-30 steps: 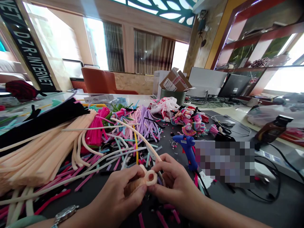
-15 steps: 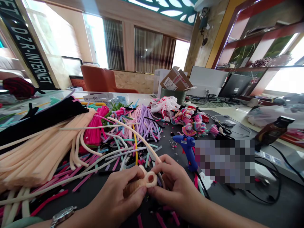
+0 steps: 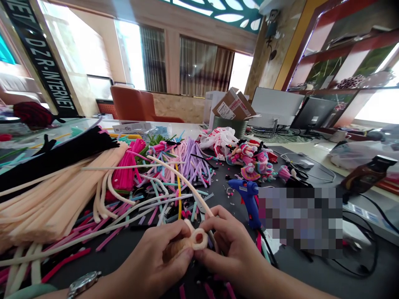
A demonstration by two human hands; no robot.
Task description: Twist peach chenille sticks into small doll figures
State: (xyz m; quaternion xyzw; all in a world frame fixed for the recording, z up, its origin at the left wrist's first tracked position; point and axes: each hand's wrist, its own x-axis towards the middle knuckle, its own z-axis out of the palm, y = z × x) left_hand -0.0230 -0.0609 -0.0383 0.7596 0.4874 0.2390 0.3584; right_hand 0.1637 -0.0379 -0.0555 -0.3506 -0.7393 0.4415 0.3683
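Well to the left of the blue hot glue gun (image 3: 247, 203), a bundle of peach chenille stems (image 3: 52, 199) is laid on the dark tabletop (image 3: 93, 265), and a black bundle (image 3: 62, 155) is piled behind it. Closer to the glue gun, a hot pink bundle (image 3: 126, 170) and a lilac bundle (image 3: 193, 160) are heaped among loose cut pieces. A wristwatch (image 3: 84, 284) is worn on the left wrist. The left hand (image 3: 152, 259) is closed around a peach chenille stem (image 3: 199, 240), its fingers (image 3: 177, 236) wrapped firmly, with no gap left open. That stem is bent into a small loop just left of the glue gun, and its long end is raised over the loose pieces. The loop is also pinched by the curled fingers (image 3: 215, 224) of the right hand (image 3: 233, 249), which is held just beside the glue gun. Behind the glue gun, small chenille dolls (image 3: 249, 160) are clustered. To its right, a pixelated patch (image 3: 299, 220) hides part of the table, and a brown bottle (image 3: 368, 174) lies farther off.
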